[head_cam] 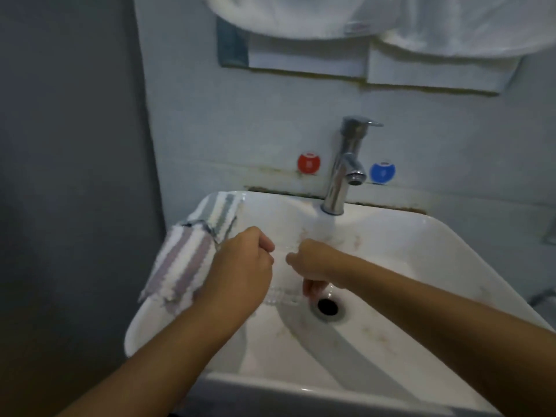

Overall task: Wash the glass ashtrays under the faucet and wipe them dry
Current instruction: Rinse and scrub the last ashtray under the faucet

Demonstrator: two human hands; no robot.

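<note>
Striped cloth draped over the sink's left rim, left hand and right hand gripping a clear glass ashtray between them above the drain, chrome faucet behind.

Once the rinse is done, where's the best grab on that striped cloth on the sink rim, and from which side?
Take the striped cloth at its bunched fold on top of the sink rim, coming from above with the left hand, which is right beside it. It drapes over the left rim, so a pinch there lifts both halves; the outer end hangs off the edge.
</note>
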